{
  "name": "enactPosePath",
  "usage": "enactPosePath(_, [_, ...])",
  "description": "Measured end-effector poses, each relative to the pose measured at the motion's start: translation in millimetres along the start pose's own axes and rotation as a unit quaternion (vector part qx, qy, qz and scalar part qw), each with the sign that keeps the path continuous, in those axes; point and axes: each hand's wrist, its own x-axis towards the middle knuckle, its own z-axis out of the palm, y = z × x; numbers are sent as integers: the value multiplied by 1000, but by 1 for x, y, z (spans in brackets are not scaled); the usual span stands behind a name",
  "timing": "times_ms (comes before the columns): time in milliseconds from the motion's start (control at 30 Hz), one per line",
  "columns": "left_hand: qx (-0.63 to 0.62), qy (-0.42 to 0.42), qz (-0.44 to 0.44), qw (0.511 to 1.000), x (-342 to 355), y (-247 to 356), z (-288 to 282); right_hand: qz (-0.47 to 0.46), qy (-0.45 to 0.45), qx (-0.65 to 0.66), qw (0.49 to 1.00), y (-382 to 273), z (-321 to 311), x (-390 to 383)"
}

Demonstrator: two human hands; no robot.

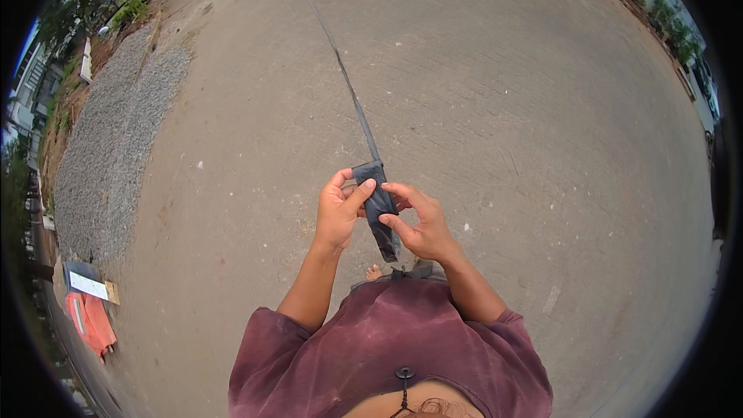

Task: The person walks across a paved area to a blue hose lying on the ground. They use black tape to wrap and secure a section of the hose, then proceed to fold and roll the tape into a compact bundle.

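A black folded bundle [373, 201] of thin, slightly glossy material hangs between my two hands at the centre, with a long narrow dark strip [357, 108] running from its top away across the paving to the far edge of the view. My left hand [340, 213] grips the bundle's upper left side, thumb pressed on its front. My right hand [418, 224] holds its right side, thumb on the front lower down and index finger near the upper edge. The bundle's lower end dangles below both hands, above my bare toes [374, 271].
A grey gravel pile [101, 155] lies on the paving [557, 170] at left. Below it rest an orange cloth [93, 323], a white flat sheet [87, 285] and a dark flat piece. Plants and vehicles line the far left; a planted edge [669, 31] runs along the right.
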Motion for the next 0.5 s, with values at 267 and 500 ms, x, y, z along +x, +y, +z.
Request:
enactPosePath(267, [-55,36,-45,997,-11,5,-18,-126,-48,-148,980,4,6,12])
enactPosePath(500, [218,39,134,966,-11,-23,-38,28,-29,14,999,6,3,31])
